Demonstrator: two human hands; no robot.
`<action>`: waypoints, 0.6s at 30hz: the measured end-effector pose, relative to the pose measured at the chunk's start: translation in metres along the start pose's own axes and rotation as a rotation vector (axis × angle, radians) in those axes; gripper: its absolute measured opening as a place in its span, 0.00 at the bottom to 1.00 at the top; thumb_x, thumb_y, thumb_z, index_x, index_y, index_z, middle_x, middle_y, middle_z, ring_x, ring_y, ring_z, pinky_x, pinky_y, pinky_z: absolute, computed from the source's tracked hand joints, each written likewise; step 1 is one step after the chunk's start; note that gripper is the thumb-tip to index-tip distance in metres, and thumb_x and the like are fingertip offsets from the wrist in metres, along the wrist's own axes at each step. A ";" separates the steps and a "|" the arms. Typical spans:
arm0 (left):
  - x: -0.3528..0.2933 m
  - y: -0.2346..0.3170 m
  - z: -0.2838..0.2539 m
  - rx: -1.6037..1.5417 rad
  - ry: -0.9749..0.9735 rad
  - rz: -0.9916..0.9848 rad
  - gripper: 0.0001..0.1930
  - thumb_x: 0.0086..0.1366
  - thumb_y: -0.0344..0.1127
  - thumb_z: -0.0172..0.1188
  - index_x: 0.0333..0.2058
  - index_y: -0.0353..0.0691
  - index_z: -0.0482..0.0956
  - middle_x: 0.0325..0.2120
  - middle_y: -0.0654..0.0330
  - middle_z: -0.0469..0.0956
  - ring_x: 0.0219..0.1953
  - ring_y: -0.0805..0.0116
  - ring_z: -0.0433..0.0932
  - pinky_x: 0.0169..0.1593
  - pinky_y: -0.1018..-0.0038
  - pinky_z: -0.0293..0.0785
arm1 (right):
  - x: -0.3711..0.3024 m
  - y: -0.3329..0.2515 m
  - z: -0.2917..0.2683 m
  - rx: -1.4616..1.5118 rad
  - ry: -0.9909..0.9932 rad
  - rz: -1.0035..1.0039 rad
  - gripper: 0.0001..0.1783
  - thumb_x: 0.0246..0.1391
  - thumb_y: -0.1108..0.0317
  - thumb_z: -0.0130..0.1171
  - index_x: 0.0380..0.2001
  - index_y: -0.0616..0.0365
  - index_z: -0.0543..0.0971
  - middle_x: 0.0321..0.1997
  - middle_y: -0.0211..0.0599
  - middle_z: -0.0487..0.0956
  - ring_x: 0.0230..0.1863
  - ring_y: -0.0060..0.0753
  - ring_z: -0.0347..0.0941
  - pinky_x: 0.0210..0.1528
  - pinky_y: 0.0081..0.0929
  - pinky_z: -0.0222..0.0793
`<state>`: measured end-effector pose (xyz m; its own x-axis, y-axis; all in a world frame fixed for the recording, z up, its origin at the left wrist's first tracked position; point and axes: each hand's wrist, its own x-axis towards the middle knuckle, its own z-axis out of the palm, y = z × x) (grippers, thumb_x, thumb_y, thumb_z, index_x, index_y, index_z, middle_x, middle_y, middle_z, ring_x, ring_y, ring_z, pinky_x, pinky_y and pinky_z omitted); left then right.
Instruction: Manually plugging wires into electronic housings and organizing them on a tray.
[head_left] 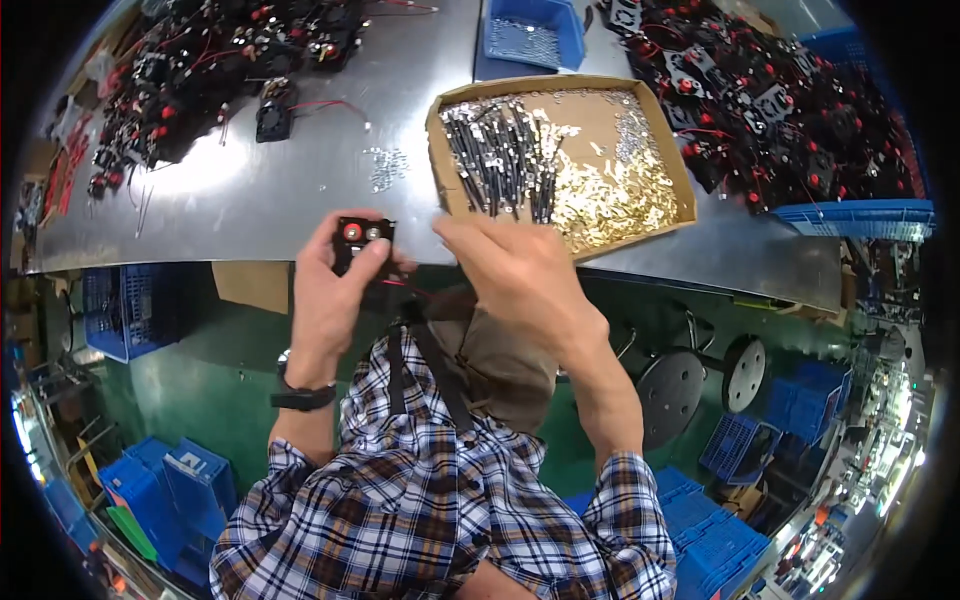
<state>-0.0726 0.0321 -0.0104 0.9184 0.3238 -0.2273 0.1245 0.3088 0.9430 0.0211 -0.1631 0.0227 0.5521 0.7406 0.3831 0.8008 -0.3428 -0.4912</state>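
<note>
My left hand (335,265) grips a small black block-shaped part (364,236) just off the table's front edge. A red round terminal and a metallic one show on its upper face, and a red wire trails below it. My right hand (515,270) hovers at the near left corner of a shallow cardboard tray (437,150), apart from the block. Its fingers are drawn together, pointing left; whatever is between the fingertips is too small to name. In the tray lie black cable pieces (490,160) with metal ends, and a heap of brass-coloured metal tabs (610,200).
Small screws (387,168) lie loose on the metal table (250,215). One black part (274,112) with red wire sits near the left pile (165,120). Another heap of black parts (800,120) covers the right side. A blue bin (575,38) stands behind the tray.
</note>
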 end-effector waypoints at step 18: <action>-0.010 0.000 -0.049 -0.075 0.055 -0.069 0.14 0.69 0.28 0.62 0.49 0.29 0.73 0.33 0.54 0.82 0.32 0.63 0.85 0.37 0.71 0.84 | 0.130 0.007 0.123 -0.391 -0.327 -0.405 0.04 0.49 0.70 0.58 0.27 0.59 0.78 0.25 0.44 0.83 0.32 0.47 0.83 0.52 0.38 0.74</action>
<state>-0.0998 0.0726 -0.0202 0.8863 0.3479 -0.3057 0.1561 0.3971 0.9044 0.0697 0.0020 -0.0272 0.1393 0.9718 0.1901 0.9901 -0.1394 -0.0131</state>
